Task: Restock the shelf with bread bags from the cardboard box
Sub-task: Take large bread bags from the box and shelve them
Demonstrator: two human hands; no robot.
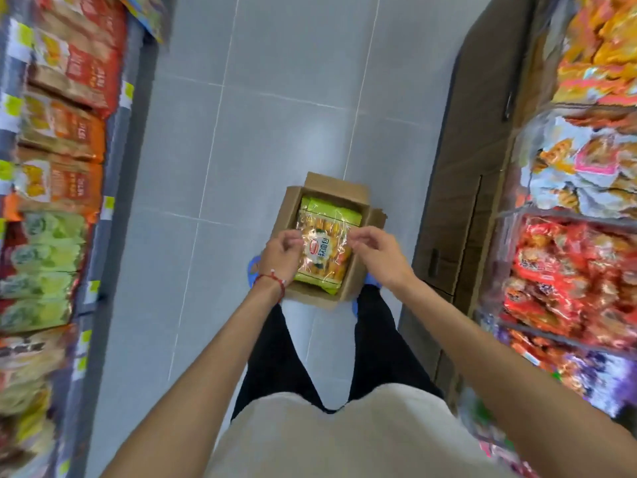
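Observation:
An open cardboard box (365, 215) stands on the floor between my feet. Green and clear bread bags fill it. The top bread bag (324, 251) shows yellow rolls and a red and white label. My left hand (281, 255) pinches the bag's left edge, and a red string bracelet sits on that wrist. My right hand (374, 251) pinches the bag's upper right edge. Both hands hold the bag just above the box. The shelf on the left (62, 188) carries rows of packaged bread.
I stand in a narrow aisle with a grey tiled floor (262, 115). The right shelf (579, 270) is packed with red and orange snack bags. A wooden cabinet (458, 201) stands at the right, close beside the box.

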